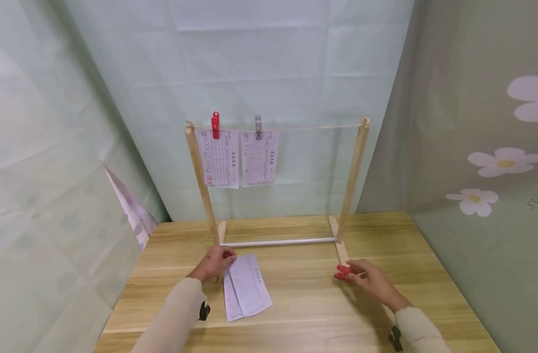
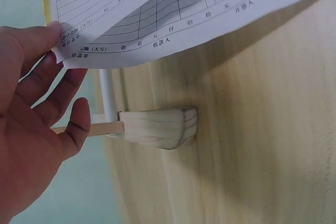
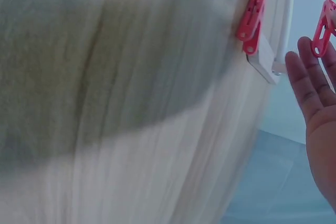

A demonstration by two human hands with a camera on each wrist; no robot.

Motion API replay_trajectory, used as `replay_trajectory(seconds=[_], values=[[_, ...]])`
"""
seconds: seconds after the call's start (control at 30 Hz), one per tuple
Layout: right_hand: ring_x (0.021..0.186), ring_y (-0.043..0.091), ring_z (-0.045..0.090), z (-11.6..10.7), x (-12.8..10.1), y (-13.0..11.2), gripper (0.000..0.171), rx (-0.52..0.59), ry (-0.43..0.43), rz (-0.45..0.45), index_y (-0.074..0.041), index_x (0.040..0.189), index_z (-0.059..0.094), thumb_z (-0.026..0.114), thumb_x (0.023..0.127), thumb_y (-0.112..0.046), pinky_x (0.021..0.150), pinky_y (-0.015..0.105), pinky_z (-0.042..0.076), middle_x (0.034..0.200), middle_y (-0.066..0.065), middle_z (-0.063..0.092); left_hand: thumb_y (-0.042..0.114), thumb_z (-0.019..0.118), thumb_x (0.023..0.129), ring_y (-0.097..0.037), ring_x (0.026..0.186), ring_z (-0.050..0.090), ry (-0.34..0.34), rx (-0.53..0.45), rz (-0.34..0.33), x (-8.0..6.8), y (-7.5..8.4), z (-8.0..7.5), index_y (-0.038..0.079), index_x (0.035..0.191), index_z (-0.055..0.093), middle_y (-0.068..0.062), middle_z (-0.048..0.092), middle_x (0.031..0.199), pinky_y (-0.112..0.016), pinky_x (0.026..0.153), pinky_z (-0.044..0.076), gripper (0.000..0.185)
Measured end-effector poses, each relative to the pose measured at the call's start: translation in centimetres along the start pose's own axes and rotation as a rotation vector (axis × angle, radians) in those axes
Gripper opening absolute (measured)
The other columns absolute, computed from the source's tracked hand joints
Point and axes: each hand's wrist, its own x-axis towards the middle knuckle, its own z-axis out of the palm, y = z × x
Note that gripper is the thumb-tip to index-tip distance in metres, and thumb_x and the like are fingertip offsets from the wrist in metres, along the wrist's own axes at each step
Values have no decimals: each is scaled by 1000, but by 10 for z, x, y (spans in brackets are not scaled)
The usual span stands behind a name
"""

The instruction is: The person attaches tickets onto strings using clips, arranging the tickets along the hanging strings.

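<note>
My left hand [image 1: 213, 262] [image 2: 37, 129] pinches the near corner of a printed paper sheet [image 1: 248, 287] [image 2: 173, 14] between thumb and fingers. The corner is raised off the wooden table [image 1: 317, 314], beside the left foot [image 2: 160, 127] of a wooden drying rack [image 1: 201, 181]. My right hand [image 1: 368, 279] [image 3: 315, 93] is at the rack's right foot and holds a red clip [image 3: 323, 27] at its fingertips. A second red clip [image 3: 251, 22] [image 1: 342, 272] lies on the table next to that foot.
Two printed sheets [image 1: 217, 157] [image 1: 260, 157] hang from the rack's string, one under a red clip [image 1: 215, 125], one under a grey clip [image 1: 258, 126]. A white bar [image 1: 277, 241] joins the feet. Cloth backdrops close in on three sides.
</note>
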Motion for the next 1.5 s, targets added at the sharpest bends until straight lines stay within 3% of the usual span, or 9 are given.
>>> replay_trajectory(seconds=[0.2, 0.3, 0.63, 0.97, 1.27, 1.37, 1.5], values=[[84, 10, 63, -5, 5, -4, 33, -30, 52, -23, 11, 119, 64, 73, 87, 4, 73, 31, 58, 94, 6, 67, 2, 68, 93, -15, 83, 59, 15, -22, 21, 1, 5, -6, 5, 94, 73, -1, 67, 89, -34, 75, 51, 5], [85, 11, 63, -9, 8, -8, 34, -27, 54, -10, 11, 120, 63, 72, 88, 3, 75, 32, 58, 94, 4, 66, 4, 68, 94, -15, 84, 59, 1, -39, 18, 1, 8, -9, 5, 94, 73, -2, 67, 90, -33, 74, 51, 5], [87, 9, 66, -23, 18, -19, 39, 109, 74, 38, 13, 121, 61, 75, 85, 5, 78, 27, 57, 99, 15, 68, 5, 67, 95, -15, 86, 63, -42, -85, 136, 2, 18, -21, 1, 103, 75, -7, 72, 98, -30, 74, 54, 12], [85, 4, 65, -42, 32, -33, 39, 114, 129, -4, 11, 121, 62, 75, 86, 4, 73, 21, 56, 99, 17, 69, 7, 72, 92, -14, 82, 64, -16, -176, 129, 4, 40, -30, 3, 95, 75, -2, 71, 88, -29, 72, 55, 6], [85, 3, 65, -58, 44, -47, 38, 205, 129, 30, 12, 117, 62, 77, 84, 5, 73, 18, 55, 101, 24, 68, 8, 73, 92, -31, 65, 63, -92, -319, 145, -1, 58, -42, -1, 94, 75, -7, 71, 79, -22, 53, 49, 9], [84, 2, 66, -61, 47, -52, 33, 244, 130, 59, 12, 113, 64, 77, 84, 4, 72, 19, 55, 100, 25, 69, 7, 72, 92, -33, 71, 68, -122, -349, 165, -2, 62, -47, -4, 95, 74, -9, 72, 80, -28, 59, 56, 11], [84, 2, 67, -67, 52, -58, 31, 249, 130, 79, 11, 111, 66, 78, 84, 2, 72, 19, 56, 101, 26, 69, 5, 71, 93, -25, 75, 70, -139, -342, 183, -4, 69, -54, -7, 99, 73, -12, 74, 86, -33, 67, 59, 14]])
